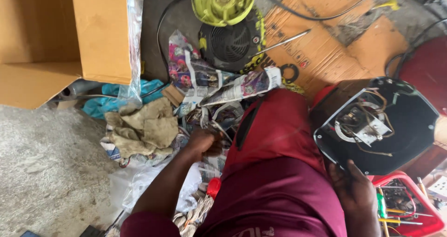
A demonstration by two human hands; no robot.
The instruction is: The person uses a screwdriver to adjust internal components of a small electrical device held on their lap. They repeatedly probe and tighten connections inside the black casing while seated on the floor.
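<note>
Left hand (202, 141) is reaching into a heap of crumpled newspaper (219, 90), its fingers curled among the sheets; what they are gripping cannot be told. A tan rag (144, 127) is lying just beside those fingers. Right hand (354, 186) is grasping the lower rim of a black housing (409, 120), whose exposed wiring (363, 120) is sitting just above its fingertips. A red tool tray (421, 225) is resting beside that hand.

The left hand's fingers (212, 144) are buried in crumpled newspaper (219, 120), their grip unreadable.
</note>
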